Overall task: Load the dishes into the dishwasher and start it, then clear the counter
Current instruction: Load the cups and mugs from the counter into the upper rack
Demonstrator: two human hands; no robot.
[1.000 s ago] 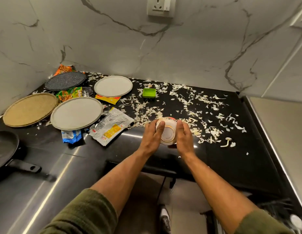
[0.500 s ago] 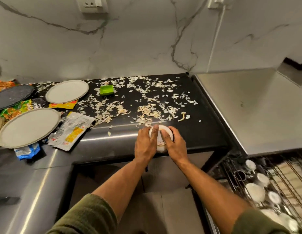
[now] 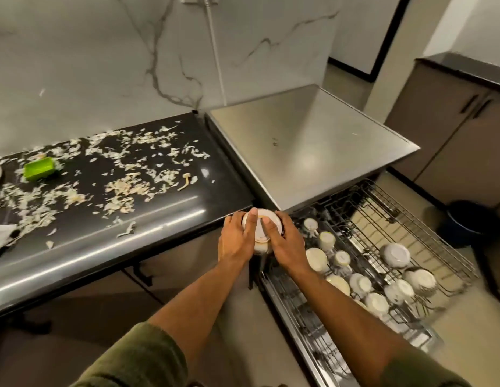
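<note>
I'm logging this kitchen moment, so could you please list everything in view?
bowl: one, white, held between both hands off the counter's edge
cups and bowls: many, white, upside down in the rack
dishwasher rack: one, wire, pulled out at right
counter: one, black, left
scraps: many, pale, strewn on the counter
container: one, green, far left on the counter
bin: one, dark, on the floor at right
left hand: one, grips the bowl
right hand: one, grips the bowl
</note>
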